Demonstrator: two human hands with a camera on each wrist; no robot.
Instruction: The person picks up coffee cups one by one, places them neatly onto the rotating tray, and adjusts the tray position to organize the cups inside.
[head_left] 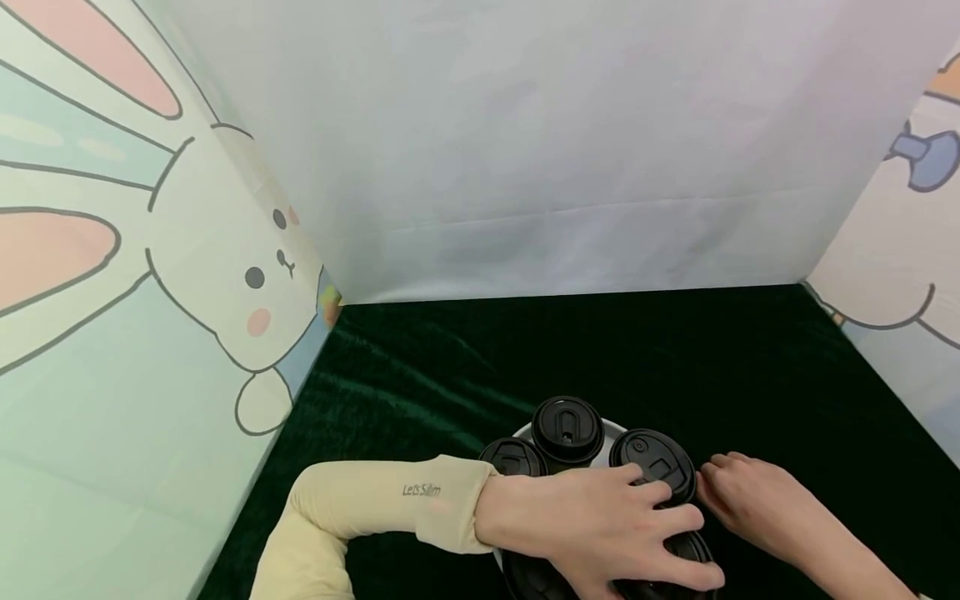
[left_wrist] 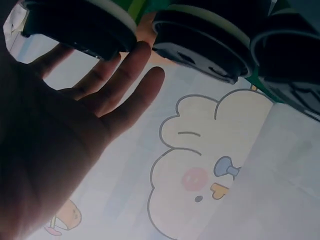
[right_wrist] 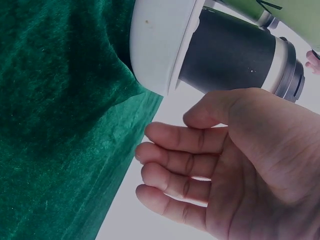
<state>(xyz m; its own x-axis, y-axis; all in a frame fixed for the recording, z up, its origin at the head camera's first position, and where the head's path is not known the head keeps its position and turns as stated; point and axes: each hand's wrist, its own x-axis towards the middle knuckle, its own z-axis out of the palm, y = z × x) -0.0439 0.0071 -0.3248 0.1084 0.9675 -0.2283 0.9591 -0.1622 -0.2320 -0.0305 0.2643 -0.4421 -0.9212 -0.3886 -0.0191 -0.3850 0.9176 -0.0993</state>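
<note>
Several takeaway cups with black lids stand on a round white tray (head_left: 613,431). My left hand (head_left: 592,521) reaches across them from the left, palm down. Its fingers spread over the near-right lid (head_left: 688,546), and much of that lid is hidden beneath them. From below, the left wrist view shows the loosely extended fingers (left_wrist: 135,95) beside a dark lid (left_wrist: 75,32). To the right of the cups is my right hand (head_left: 757,500), its fingers loosely bent with nothing in them. In the right wrist view its thumb lies close beside a black cup (right_wrist: 227,50).
Other black lids show at the back (head_left: 567,429) and back left (head_left: 513,457) of the tray. Dark green velvet cloth (head_left: 420,367) covers the table. A plain white sheet (head_left: 570,150) rises behind, with cartoon-printed panels (head_left: 225,250) at both sides.
</note>
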